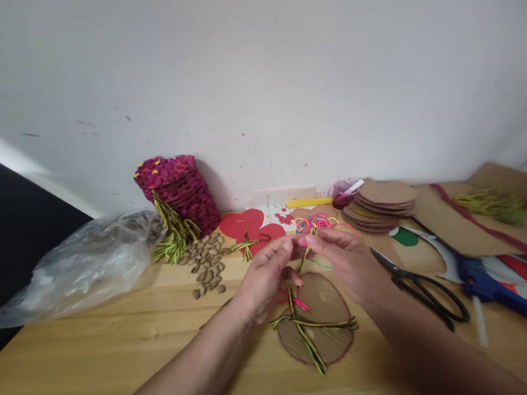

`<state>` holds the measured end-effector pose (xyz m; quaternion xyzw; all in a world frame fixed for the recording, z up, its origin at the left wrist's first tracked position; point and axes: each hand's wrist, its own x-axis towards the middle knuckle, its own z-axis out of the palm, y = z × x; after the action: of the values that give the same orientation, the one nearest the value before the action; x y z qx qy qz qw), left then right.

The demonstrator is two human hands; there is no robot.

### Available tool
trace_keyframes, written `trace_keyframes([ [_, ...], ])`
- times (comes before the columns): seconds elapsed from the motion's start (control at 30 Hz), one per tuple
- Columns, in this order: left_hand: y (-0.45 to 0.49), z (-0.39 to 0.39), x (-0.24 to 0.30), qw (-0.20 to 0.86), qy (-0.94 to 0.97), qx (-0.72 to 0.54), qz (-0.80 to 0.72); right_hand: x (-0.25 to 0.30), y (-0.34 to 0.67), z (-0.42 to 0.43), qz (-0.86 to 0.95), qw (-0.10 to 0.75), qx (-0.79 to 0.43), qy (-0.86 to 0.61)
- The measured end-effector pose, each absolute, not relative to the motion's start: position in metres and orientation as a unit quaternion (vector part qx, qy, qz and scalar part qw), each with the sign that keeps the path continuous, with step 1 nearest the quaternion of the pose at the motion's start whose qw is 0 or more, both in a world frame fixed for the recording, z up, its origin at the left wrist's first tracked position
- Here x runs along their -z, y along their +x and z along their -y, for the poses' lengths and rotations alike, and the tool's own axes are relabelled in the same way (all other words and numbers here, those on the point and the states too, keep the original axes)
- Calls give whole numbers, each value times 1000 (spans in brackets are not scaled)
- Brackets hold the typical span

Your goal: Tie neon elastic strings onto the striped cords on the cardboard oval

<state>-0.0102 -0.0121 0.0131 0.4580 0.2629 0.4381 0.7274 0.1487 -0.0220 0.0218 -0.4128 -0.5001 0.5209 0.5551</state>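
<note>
My left hand (265,276) and my right hand (354,263) meet above a round cardboard disc (329,298) with a dark red edge. Both are closed, thumbs against fingers, on a bundle of green-yellow and black yarn (303,261). Its strands rise slantwise between my fingertips. Across the disc lie more strands of this yarn (326,326), spread like a cross. A bit of bright pink yarn (300,304) shows below my left fingers. My fingers partly hide the disc's upper edge and the yarn there.
Left are a plastic bag (85,265), pistachio shells (208,264) and a magenta shell-covered column (180,194) with a yarn tassel (175,233). Red paper hearts (240,223) lie behind my hands. Stacked cardboard discs (382,200), black scissors (421,290) and a blue-handled tool (512,296) are right.
</note>
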Motion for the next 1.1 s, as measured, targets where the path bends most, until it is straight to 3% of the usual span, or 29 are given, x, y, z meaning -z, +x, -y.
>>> trace_keyframes([
  [0.17,-3,18,-9,792,403,-390,-242,-24,151,27,427,544,-602,-399],
  [0.4,-2,18,-5,765,439,-377,-284,-23,150,28,409,539,-644,-358],
  [0.7,-9,12,-7,694,467,-435,-333,-20,151,29,466,564,-544,-411],
  [1.1,-1,22,-8,792,400,-375,-269,-19,150,27,403,561,-599,-404],
])
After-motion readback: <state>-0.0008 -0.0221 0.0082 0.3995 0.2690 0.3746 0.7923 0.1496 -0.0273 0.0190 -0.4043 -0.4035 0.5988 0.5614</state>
